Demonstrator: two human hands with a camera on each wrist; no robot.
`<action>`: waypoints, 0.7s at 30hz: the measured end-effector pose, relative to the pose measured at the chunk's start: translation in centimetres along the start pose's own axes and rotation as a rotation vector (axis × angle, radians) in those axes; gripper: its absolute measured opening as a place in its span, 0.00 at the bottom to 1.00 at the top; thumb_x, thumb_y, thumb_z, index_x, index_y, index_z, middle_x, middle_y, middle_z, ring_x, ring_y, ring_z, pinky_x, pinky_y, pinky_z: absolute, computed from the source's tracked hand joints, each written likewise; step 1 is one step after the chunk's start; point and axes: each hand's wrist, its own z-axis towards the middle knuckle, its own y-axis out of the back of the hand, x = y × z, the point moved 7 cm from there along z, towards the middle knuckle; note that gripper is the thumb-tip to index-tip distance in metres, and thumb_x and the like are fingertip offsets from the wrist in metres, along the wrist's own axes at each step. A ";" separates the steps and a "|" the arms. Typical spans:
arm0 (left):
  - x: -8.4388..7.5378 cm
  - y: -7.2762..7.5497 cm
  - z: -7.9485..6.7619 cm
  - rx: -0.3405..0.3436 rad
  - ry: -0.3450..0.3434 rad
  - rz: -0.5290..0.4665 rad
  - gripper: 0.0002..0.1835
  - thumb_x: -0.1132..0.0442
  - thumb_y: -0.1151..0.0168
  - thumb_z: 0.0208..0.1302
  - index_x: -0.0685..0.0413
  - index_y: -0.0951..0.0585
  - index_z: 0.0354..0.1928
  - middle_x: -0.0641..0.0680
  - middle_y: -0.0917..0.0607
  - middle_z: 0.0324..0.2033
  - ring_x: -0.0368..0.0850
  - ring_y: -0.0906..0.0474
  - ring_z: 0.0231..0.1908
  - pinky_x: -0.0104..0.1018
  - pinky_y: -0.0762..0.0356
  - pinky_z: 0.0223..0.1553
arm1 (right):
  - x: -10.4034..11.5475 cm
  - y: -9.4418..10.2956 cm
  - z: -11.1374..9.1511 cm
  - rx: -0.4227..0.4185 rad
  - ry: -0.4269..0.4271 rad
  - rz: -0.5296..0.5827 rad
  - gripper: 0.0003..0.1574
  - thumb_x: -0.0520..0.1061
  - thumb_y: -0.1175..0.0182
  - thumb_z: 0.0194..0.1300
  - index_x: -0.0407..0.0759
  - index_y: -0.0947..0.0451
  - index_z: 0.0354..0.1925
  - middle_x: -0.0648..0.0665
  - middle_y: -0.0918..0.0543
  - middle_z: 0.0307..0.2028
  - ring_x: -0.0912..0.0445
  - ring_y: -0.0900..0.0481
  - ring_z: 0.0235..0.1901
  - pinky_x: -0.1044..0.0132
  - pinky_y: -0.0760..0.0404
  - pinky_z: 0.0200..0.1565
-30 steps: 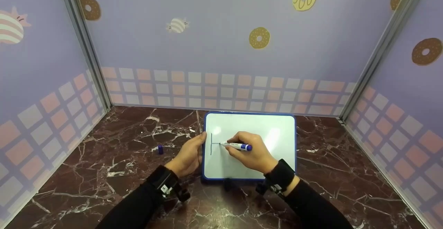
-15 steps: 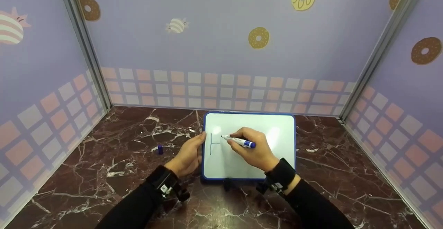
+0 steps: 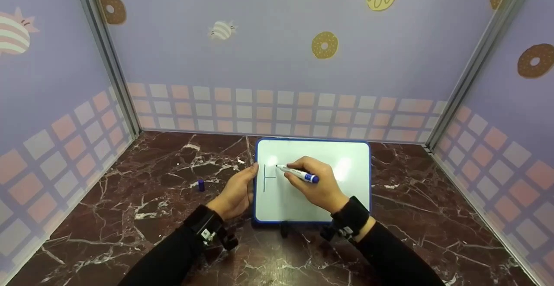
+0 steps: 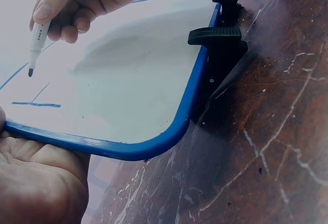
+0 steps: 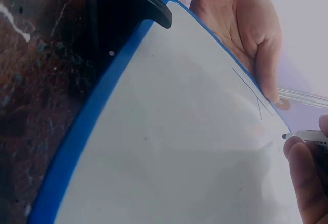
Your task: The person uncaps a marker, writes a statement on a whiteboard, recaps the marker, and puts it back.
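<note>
A blue-framed whiteboard stands tilted on the table. My left hand grips its left edge, thumb at the front rim; the fingers behind are hidden. In my right hand I pinch a white marker with a blue end, its dark tip pointing at the board's upper left. Whether the tip touches the surface I cannot tell. Blue strokes show one upright line with a short bar running right from its middle. The left wrist view shows the marker tip just beyond the strokes.
A blue marker cap stands on the dark marbled table, left of my left hand. Black clip-like supports hold the board's lower edge. Patterned walls enclose the table at the back and both sides.
My right hand has lifted the marker from the right end of the short bar and moved its tip up the board. The left hand keeps its grip on the edge.
</note>
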 end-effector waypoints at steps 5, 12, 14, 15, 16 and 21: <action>0.0 0.0 0.0 -0.005 0.004 -0.007 0.33 0.46 0.58 0.94 0.69 0.34 0.80 0.57 0.10 0.57 0.51 0.11 0.54 0.50 0.08 0.55 | -0.1 0.0 0.0 0.002 -0.007 0.012 0.09 0.30 0.23 0.68 0.38 0.12 0.44 0.43 0.08 0.41 0.53 0.14 0.33 0.72 0.16 0.36; 0.0 0.0 0.2 -0.018 0.000 -0.018 0.32 0.47 0.57 0.94 0.69 0.33 0.78 0.58 0.10 0.56 0.51 0.10 0.53 0.50 0.08 0.55 | -0.4 0.0 0.0 0.018 -0.033 -0.003 0.09 0.32 0.22 0.69 0.38 0.12 0.44 0.44 0.08 0.42 0.53 0.14 0.34 0.70 0.15 0.36; -0.1 0.0 0.2 -0.019 -0.001 -0.020 0.32 0.47 0.57 0.94 0.69 0.33 0.79 0.58 0.10 0.57 0.51 0.10 0.53 0.50 0.08 0.55 | -0.5 0.0 0.0 0.015 -0.035 -0.009 0.09 0.32 0.22 0.69 0.38 0.12 0.44 0.44 0.07 0.42 0.53 0.14 0.34 0.70 0.15 0.36; -0.1 0.0 0.2 -0.016 -0.002 -0.019 0.32 0.47 0.57 0.94 0.69 0.34 0.79 0.58 0.10 0.57 0.51 0.10 0.53 0.50 0.09 0.56 | -0.5 0.0 0.0 0.015 -0.036 -0.010 0.09 0.32 0.22 0.68 0.38 0.12 0.44 0.44 0.07 0.42 0.53 0.14 0.34 0.70 0.15 0.36; -0.1 -0.1 0.2 -0.014 -0.003 -0.019 0.32 0.47 0.57 0.94 0.69 0.34 0.79 0.58 0.10 0.57 0.51 0.11 0.54 0.50 0.09 0.56 | -0.5 0.0 0.0 0.013 -0.035 -0.014 0.09 0.32 0.22 0.68 0.38 0.12 0.44 0.44 0.07 0.42 0.53 0.14 0.34 0.70 0.15 0.36; 0.0 -0.1 0.1 -0.014 0.003 -0.016 0.32 0.48 0.58 0.94 0.68 0.35 0.80 0.58 0.10 0.57 0.51 0.10 0.53 0.50 0.09 0.56 | -0.5 0.0 -0.1 0.013 -0.034 -0.015 0.09 0.32 0.22 0.69 0.39 0.12 0.44 0.44 0.07 0.43 0.53 0.13 0.34 0.70 0.16 0.36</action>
